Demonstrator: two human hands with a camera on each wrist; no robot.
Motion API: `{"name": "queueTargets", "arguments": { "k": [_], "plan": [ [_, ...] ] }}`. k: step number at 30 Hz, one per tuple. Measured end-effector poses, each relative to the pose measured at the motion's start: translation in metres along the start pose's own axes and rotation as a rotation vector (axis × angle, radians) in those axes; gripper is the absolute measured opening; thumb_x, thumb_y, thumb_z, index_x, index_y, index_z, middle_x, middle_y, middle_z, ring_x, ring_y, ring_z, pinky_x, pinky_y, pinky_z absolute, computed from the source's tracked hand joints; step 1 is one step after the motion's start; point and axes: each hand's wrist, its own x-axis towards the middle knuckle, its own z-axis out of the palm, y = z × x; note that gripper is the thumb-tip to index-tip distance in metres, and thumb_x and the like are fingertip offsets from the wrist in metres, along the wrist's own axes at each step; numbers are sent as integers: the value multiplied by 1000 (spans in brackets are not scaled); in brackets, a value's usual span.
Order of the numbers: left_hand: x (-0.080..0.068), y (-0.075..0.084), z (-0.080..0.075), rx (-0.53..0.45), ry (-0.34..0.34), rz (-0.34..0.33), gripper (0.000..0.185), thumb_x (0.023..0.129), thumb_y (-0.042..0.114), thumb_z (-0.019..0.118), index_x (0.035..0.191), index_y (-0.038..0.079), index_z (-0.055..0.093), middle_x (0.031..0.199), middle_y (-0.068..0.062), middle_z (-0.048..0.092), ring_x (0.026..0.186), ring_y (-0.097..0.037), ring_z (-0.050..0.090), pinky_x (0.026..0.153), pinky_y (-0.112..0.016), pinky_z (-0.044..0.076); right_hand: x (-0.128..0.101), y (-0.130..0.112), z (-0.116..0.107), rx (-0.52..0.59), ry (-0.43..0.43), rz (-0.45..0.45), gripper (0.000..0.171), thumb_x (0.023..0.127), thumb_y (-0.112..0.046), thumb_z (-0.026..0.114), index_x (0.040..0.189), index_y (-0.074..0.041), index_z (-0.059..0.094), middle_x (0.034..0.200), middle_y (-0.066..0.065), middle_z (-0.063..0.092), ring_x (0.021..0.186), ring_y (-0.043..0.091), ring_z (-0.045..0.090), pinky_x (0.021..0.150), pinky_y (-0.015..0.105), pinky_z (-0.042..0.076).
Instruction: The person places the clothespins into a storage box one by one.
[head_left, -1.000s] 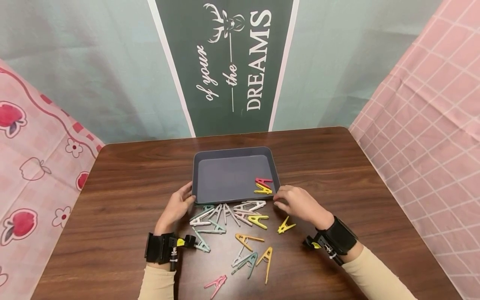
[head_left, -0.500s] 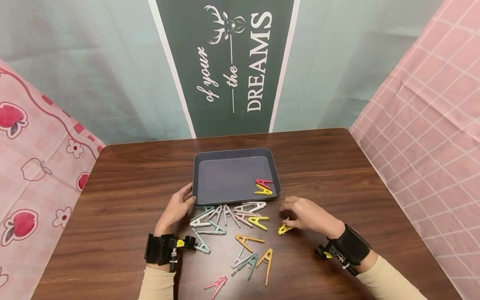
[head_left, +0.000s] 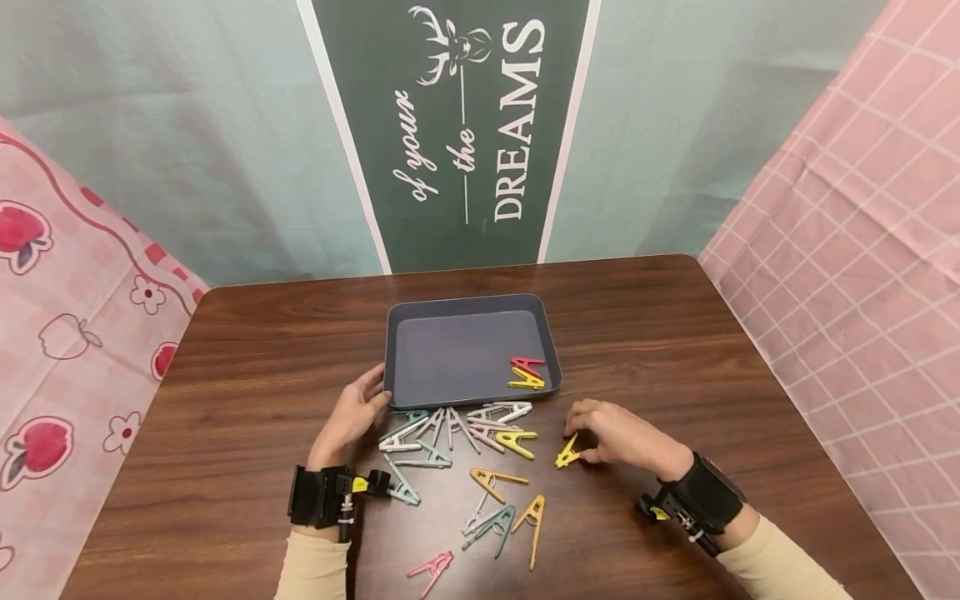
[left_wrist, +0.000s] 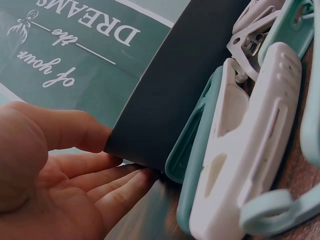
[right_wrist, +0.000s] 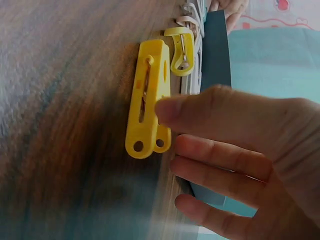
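Desk (head_left: pixel 225 392): dark wood grain, bearing every item listed below.

Tray (head_left: pixel 420 312): dark, shallow, raised rim, set at the middle of the desk. A red peg (head_left: pixel 527 362) and a yellow one are held in its near right corner.

Left hand (head_left: pixel 352 417): laid against the tray's near left corner, fingers straight and relaxed, thumb on the rim; nothing is gripped.

Heap of pegs (head_left: pixel 457 425): white, teal, yellow and orange, scattered just in front of the tray, with a pink one nearest the desk edge.

Right hand (head_left: pixel 618 433): placed right of the heap, fingers bent, thumb tip touching the yellow peg; a full pinch is not shown.

Yellow peg (head_left: pixel 567 454): lying flat on the desk, apart from the heap, right of it. It is judged light, stiff, smooth plastic, sprung, and liable to skid on the wood. It is best taken across its two long sides near the paired rear lugs (right_wrist: pixel 148 145), thumb opposing forefinger.
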Motion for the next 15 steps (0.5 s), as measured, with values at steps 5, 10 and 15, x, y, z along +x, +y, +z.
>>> {"name": "queueTargets", "arguments": {
  "k": [5,10,15],
  "plan": [
    [0,0,1,-5,-1,10,57,99,1,42,152,-1,21,153,-27,32,142,-39,37,113,-49,37,0,1,2,1,-8,-7,22,71,-4,79,92,-9,74,92,-1,66,86,13,63,73,27,55],
    [0,0,1,3,-6,14,57,99,2,42,152,-1,21,153,-27,33,141,-39,37,113,-47,38,-1,2,4,-3,-24,-4,21,72,-4,80,90,-10,73,91,0,67,85,14,64,72,27,55],
    [0,0,-1,1,-1,9,57,99,2,42,152,-1,20,153,-28,32,142,-40,35,114,-50,36,-1,2,4,-12,-28,-6,21,72,-5,80,92,-10,73,92,0,67,86,15,64,73,29,55]
  ]
}}
